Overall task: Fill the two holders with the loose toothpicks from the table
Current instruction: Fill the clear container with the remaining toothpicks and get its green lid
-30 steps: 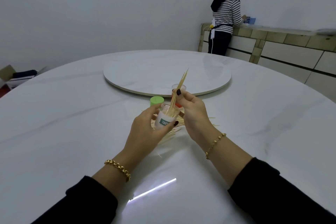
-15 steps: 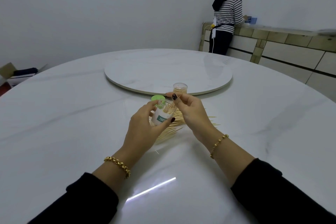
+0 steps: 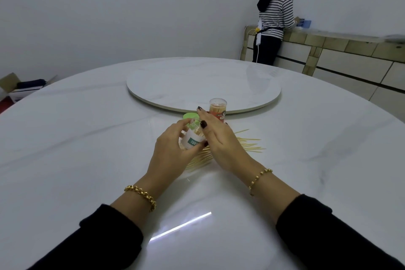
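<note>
Head view shows the white surface [image 3: 87, 138] with the loose toothpicks [image 3: 247, 144] fanned out on it and the red-labelled holder [image 3: 218, 107] standing just behind. Your left grip [image 3: 173, 153] wraps the white-labelled holder [image 3: 192, 140], tilted above the pile. Your right grip [image 3: 219, 140] sits loose-fingered at its mouth, holding nothing visible. Keep that mouth angled rightward and feed small, aligned bunches.

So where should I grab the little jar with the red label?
The jar stands upright and round, so wrap your fingers round its side wall, probably coming from the right: the right hand covers its lower left, and the turntable rim sits close behind.
</note>
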`<state>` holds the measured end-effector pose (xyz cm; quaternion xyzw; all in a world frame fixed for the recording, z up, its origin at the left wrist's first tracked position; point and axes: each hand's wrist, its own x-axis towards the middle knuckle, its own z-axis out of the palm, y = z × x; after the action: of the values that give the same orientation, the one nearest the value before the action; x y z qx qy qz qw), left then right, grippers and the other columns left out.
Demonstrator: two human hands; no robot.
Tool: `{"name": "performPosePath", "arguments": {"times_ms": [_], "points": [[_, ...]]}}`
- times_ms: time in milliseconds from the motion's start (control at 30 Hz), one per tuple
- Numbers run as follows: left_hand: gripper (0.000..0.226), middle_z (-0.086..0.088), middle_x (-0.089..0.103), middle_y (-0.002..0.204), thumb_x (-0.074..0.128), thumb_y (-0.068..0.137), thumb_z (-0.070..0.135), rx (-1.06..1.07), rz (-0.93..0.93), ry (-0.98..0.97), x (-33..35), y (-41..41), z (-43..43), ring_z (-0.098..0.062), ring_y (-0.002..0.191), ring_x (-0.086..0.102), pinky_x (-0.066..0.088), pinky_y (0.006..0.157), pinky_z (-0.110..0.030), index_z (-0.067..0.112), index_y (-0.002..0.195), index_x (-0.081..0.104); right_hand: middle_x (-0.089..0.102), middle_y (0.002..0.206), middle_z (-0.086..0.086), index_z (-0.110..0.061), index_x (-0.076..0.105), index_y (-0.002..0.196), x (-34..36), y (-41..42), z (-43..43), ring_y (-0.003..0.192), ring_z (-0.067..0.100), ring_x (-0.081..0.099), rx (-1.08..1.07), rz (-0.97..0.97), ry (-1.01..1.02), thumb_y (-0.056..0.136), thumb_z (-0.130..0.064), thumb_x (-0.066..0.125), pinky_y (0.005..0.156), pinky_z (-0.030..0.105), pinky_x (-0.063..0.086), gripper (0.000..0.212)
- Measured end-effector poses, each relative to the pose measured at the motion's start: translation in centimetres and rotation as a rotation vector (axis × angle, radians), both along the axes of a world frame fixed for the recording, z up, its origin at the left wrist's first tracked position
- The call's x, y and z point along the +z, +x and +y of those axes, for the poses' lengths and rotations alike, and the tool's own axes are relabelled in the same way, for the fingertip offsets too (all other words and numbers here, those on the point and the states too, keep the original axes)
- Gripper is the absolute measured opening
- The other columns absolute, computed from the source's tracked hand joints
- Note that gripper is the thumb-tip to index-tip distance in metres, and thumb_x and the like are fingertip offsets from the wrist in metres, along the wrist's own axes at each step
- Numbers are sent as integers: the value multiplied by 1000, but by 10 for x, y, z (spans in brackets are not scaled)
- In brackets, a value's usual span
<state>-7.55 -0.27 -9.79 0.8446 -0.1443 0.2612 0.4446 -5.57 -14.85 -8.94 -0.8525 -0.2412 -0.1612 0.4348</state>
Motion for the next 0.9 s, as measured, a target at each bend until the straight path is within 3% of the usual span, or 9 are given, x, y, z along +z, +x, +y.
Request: {"name": "performPosePath", "arguments": {"times_ms": [133, 233, 333, 433, 700, 900], "points": [[57, 9, 58, 104, 78, 74, 39, 23, 29, 20, -1, 5, 8, -7, 91, 56, 42, 70, -7, 22, 124, 56, 51, 140, -6, -17, 48, 139, 2, 2, -6, 131, 4, 42, -31, -21, 106, 99, -36, 32, 110, 35, 35, 47], [57, 7, 58, 105, 79, 73, 34, 57, 39, 37, -3, 10, 19, -8, 92, 54, 38, 72, -5, 22, 124, 56, 58, 128, -10, -18, 57, 129, -2, 7, -10, 122, 6, 49, -100, -75, 22, 98, -27, 39, 104, 42, 39, 37], [57, 5, 58, 110, 79, 74, 32, 99, 51, 24, -4, 16, 33, -11, 97, 54, 42, 80, -19, 22, 124, 56, 54, 134, -8, -22, 55, 129, -8, 14, -14, 128, 9, 42, -190, -9, -261, 100, -26, 40, 113, 52, 20, 33], [58, 3, 59, 114, 79, 74, 31, 136, 73, 9, -7, 21, 44, -12, 100, 53, 41, 81, -22, 21, 126, 55, 47, 140, -8, -23, 49, 134, -11, 19, -15, 133, 8, 34, -198, 16, -474, 102, -26, 36, 117, 46, 8, 36], [59, -1, 59, 117, 78, 75, 31, 160, 95, 18, -8, 25, 49, -15, 103, 53, 43, 83, -25, 19, 128, 54, 59, 123, -5, -19, 68, 112, -11, 33, -1, 120, 18, 45, -195, -132, -654, 98, -26, 46, 105, 43, 21, 26], [59, -2, 60, 116, 79, 75, 33, 130, 83, 28, -6, 21, 43, -16, 103, 55, 45, 86, -28, 19, 127, 54, 64, 113, -9, -24, 72, 100, -14, 33, -6, 113, 16, 49, -238, -174, -568, 92, -26, 59, 104, 39, 22, 16]]}}
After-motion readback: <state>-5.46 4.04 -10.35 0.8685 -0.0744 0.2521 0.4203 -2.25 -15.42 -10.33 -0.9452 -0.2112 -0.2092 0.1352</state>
